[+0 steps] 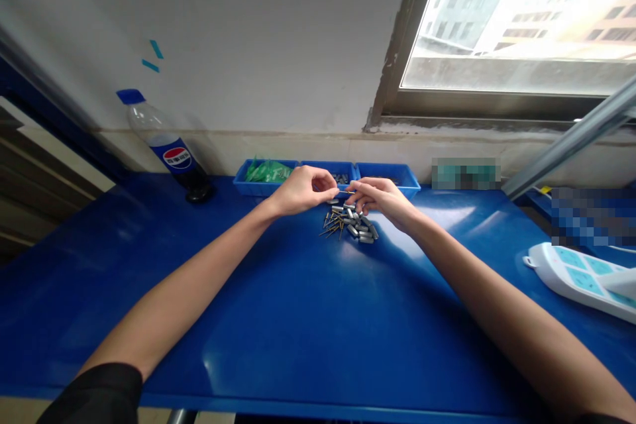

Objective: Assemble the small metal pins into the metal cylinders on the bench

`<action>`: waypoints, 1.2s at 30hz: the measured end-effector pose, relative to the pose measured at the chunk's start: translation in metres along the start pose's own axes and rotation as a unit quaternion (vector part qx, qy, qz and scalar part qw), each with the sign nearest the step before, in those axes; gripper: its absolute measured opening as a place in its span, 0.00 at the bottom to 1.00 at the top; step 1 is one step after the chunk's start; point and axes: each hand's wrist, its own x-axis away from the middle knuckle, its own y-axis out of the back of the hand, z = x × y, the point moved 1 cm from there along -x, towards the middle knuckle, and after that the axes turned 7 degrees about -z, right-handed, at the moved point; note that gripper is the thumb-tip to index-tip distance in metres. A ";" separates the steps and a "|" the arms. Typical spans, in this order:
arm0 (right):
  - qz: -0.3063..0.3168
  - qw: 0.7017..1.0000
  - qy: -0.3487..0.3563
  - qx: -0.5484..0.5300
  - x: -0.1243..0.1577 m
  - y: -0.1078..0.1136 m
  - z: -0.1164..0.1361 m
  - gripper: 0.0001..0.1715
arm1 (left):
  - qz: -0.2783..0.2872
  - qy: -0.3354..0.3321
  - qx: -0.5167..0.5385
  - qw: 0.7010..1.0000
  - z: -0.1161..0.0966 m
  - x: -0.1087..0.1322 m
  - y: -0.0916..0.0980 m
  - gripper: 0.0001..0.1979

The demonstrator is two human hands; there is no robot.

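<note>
The pin (346,192) runs left-right between left hand (303,189) and right hand (380,199), each pinching 1 end, just above the pile (354,224)

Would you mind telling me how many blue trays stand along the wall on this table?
3, in a row against the wall: the left tray with green pieces, the middle tray, and the right tray. None seems hidden.

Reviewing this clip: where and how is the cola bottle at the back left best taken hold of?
Grip the cola bottle around its labelled middle, coming from the front right. It stands cap-up close to the wall, so the approach is open only from the table side. The round body suits a wrapping grip.
</note>
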 end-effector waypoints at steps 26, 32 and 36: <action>-0.318 0.946 0.023 -0.057 -0.007 0.023 0.001 0.16 | 0.170 -0.007 -0.114 0.979 0.022 0.012 -0.017 0.08; -0.297 0.951 0.031 -0.077 -0.006 0.018 0.002 0.15 | 0.136 0.017 -0.120 0.983 0.027 0.010 -0.018 0.09; -0.282 0.954 0.033 -0.102 -0.006 0.012 0.002 0.13 | 0.127 0.040 -0.093 0.987 0.030 0.009 -0.016 0.09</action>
